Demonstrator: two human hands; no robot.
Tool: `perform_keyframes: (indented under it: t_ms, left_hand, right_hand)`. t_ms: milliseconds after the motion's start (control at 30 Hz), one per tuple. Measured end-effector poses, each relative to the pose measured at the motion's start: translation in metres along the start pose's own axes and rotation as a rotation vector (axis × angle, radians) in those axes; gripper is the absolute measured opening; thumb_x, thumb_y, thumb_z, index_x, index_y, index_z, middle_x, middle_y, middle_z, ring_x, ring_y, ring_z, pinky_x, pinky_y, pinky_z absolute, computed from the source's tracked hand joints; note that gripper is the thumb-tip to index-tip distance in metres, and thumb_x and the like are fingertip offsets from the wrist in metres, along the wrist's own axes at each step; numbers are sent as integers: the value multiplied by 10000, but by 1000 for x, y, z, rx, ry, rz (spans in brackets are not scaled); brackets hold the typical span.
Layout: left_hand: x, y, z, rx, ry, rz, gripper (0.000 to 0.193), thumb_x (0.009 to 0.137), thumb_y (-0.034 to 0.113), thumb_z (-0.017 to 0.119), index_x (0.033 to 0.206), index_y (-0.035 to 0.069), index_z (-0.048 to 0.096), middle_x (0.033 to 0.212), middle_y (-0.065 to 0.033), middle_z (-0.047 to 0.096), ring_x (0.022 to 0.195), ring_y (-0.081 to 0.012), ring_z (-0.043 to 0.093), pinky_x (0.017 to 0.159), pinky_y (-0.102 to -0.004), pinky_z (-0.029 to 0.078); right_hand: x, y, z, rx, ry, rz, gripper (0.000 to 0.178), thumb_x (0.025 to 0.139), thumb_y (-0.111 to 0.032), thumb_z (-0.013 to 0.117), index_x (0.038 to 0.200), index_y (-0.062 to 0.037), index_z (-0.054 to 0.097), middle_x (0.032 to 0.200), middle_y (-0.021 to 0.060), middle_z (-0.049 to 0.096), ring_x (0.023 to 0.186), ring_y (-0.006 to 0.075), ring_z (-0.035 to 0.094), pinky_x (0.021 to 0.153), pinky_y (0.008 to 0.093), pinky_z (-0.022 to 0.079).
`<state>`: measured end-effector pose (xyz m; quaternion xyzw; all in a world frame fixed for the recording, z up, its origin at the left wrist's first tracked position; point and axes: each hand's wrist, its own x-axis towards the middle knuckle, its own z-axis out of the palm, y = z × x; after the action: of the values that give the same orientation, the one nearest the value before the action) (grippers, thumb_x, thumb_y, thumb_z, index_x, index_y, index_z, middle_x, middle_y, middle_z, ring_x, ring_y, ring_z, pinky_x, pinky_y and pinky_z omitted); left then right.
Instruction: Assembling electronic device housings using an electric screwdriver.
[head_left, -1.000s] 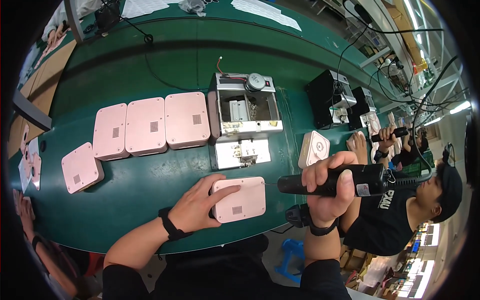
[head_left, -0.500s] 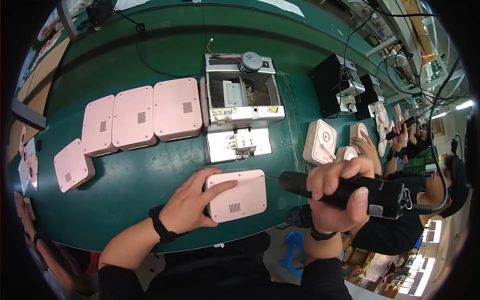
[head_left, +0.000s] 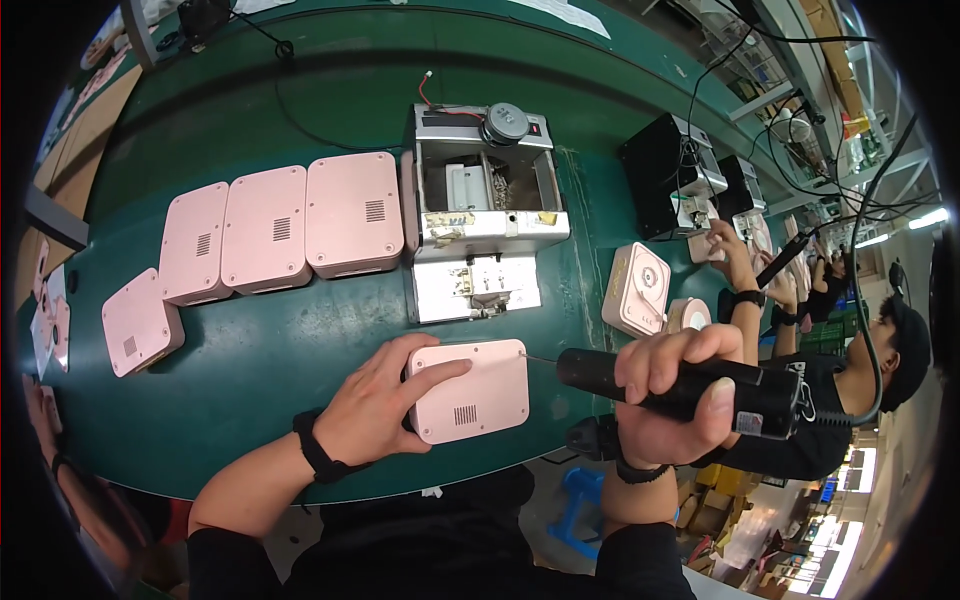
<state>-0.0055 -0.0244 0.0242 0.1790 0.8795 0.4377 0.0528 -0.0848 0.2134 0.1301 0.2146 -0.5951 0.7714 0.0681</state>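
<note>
My left hand grips a pink plastic case by its left end, thumb across the top face. The case lies on the green table, with a slotted vent and screw holes facing up. In my right hand is a black electric screwdriver, fingers wrapped round its body and a cable running from its back end. Its thin bit points left and reaches the case's upper right corner hole. Whether a screw sits there is too small to tell.
Several pink cases stand to the left. A metal screw-feeding machine is ahead, a round speaker-like part on top. To the right are a pink unit with a dial, black machines and a co-worker. A blue stool stands below.
My hands, the case and the screwdriver hold nearly the same pose; the view has shifted slightly. The co-worker's hand on the right has moved away from the pink parts toward the black machine.
</note>
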Motion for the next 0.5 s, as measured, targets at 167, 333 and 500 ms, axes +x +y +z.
perform_keyframes:
  t_ms: [167, 333, 500]
  left_hand:
    - [6, 7, -19, 60, 40, 55, 950, 572, 143, 902, 1424, 227, 492, 1355, -153, 452, 1235, -376, 502, 1008, -433, 484]
    - [-29, 13, 12, -99, 11, 16, 994, 566, 150, 915, 1453, 152, 468, 1418, -206, 447, 1273, -415, 484, 1068, -464, 429]
    - [-33, 12, 15, -71, 42, 24, 1011, 535, 133, 913, 1445, 215, 481, 1440, -196, 410, 1292, -438, 457, 1094, -464, 406]
  right_hand:
    - [-1, -1, 2, 47, -8, -30, 355, 929, -411, 591, 1011, -99, 443, 700, 48, 494, 504, 156, 457, 527, 332, 413]
    - [-24, 29, -4, 199, 131, 78, 310, 863, -156, 717, 1037, -66, 476, 656, 89, 535, 516, 185, 501, 522, 342, 463]
    - [-30, 21, -8, 206, 98, 168, 382, 876, -292, 753, 1061, -70, 502, 756, 100, 576, 598, 205, 543, 561, 356, 470]
